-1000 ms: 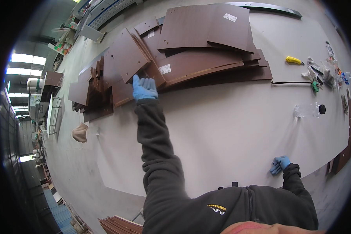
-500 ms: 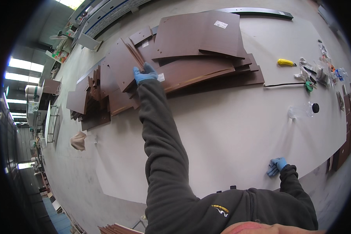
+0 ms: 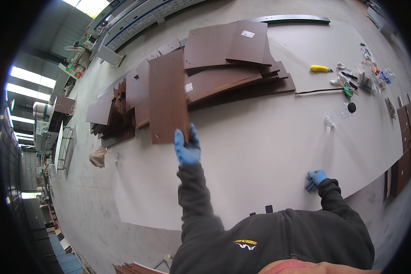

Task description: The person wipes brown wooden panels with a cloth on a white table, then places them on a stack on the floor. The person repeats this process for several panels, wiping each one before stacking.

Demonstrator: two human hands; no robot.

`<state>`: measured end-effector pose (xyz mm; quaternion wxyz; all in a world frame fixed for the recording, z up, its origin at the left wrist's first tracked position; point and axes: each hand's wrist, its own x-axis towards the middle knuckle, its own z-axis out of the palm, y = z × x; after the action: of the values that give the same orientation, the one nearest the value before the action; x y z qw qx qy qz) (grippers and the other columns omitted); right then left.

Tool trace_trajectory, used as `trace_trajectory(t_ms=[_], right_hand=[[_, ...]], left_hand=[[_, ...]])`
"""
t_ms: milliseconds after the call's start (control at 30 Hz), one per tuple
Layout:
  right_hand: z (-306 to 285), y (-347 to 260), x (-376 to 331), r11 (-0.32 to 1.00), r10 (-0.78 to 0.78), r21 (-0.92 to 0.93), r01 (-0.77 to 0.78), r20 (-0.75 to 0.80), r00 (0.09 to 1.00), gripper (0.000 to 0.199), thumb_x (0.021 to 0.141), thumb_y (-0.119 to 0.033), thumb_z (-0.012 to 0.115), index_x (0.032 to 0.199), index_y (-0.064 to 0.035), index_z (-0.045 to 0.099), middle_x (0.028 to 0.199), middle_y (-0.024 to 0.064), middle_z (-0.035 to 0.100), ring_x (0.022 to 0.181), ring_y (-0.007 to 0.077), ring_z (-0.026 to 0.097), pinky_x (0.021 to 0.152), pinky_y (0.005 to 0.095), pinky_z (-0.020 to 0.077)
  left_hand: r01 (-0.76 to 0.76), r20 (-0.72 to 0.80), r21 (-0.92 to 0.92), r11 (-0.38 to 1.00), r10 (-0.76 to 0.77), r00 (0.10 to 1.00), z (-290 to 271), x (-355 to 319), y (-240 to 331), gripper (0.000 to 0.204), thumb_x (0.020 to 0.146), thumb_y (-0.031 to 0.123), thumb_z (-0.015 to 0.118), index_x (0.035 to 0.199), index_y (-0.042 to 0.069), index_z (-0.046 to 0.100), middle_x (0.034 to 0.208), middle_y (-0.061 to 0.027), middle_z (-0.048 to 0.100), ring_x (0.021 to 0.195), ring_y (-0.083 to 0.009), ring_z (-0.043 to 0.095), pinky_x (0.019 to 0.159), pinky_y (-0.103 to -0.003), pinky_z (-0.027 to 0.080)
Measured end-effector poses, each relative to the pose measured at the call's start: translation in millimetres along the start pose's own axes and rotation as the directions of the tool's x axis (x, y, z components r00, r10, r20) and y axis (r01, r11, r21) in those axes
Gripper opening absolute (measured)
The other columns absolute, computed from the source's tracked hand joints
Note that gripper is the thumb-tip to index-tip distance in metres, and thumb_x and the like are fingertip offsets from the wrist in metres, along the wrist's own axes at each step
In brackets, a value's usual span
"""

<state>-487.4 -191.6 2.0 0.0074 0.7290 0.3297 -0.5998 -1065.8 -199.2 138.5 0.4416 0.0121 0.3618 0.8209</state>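
My left hand, in a blue glove, grips the near right corner of a brown rectangular wood panel. The panel is held up in front of the stacked brown boards, with a small hole near its lower left corner. My thumb lies on its face and the other fingers are at its right edge, partly hidden. My right hand, also gloved in blue, rests on the white tabletop at the near right. Its fingers are curled in; whether anything is inside them is hidden.
At the right of the table lie a yellow utility knife, a clear plastic bottle with a black cap, a thin black rod and a heap of small plastic bags. More brown panels stand beyond the right edge. A beige cloth hangs at the left.
My left hand has drawn the brown panel off the stack and toward me, turning its broad face into view. My right hand stays on the table in much the same place.
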Motion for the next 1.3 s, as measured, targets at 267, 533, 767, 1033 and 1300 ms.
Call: trace_trajectory(t_ms=[267,533,767,1033,1300], right_hand=[[42.1,-50.2,-56.9,0.562,-0.748,0.712,0.421,0.221,0.626,0.101,0.096,-0.082,0.046,0.166,-0.0128,0.024,0.162,0.0222,0.045,0.134,0.0370,0.060,0.106,0.0492,0.0521],[-51.4,16.8,-87.8,0.506,-0.560,0.777,0.374,-0.034,0.828,0.052,0.111,-0.041,0.050,0.146,-0.0027,0.055,0.136,0.0125,0.066,0.121,0.0267,0.067,0.103,0.0434,0.0560],[-123.2,113.0,-61.7,0.454,-0.248,0.823,0.341,-0.251,0.936,0.038,0.106,-0.021,0.060,0.135,0.0036,0.061,0.115,0.0145,0.073,0.098,0.0260,0.073,0.088,0.0400,0.0625],[-175.2,170.3,-24.5,0.445,-0.191,0.840,0.312,-0.251,0.949,0.037,0.106,-0.021,0.059,0.135,0.0018,0.062,0.120,0.0145,0.072,0.101,0.0288,0.072,0.092,0.0460,0.0610],[-165.5,179.2,-15.0,0.460,-0.157,0.808,0.369,-0.335,0.929,0.048,0.102,-0.025,0.069,0.140,0.0030,0.060,0.128,0.0144,0.071,0.112,0.0252,0.069,0.098,0.0436,0.0564]], left_hand=[[0.492,0.123,0.237,0.838,-0.529,0.840,-55.9,-225.9,-48.4,0.054,0.099,0.036,0.074,0.135,-0.002,0.062,0.119,-0.0163,0.074,0.101,-0.0251,0.072,0.085,-0.035,0.058],[0.618,0.117,0.629,0.472,-0.843,0.526,-55.3,-284.6,-143.9,0.058,0.092,0.038,0.080,0.133,0.002,0.063,0.113,-0.0144,0.075,0.095,-0.0246,0.071,0.079,-0.037,0.054],[0.658,0.035,0.703,0.269,-0.938,0.346,-39.6,-302.6,-249.4,0.061,0.091,0.038,0.081,0.137,0.003,0.061,0.118,-0.0126,0.074,0.105,-0.0247,0.071,0.084,-0.037,0.054],[0.678,-0.066,0.718,0.158,-0.954,0.292,-35.7,-300.0,-330.6,0.059,0.092,0.031,0.079,0.143,0.008,0.058,0.128,-0.0121,0.071,0.106,-0.0291,0.071,0.088,-0.042,0.056],[0.595,-0.103,0.796,0.112,-0.944,0.314,-22.9,-294.2,-335.5,0.052,0.092,0.019,0.069,0.142,0.011,0.056,0.132,-0.0057,0.063,0.119,-0.0255,0.064,0.092,-0.051,0.056]])
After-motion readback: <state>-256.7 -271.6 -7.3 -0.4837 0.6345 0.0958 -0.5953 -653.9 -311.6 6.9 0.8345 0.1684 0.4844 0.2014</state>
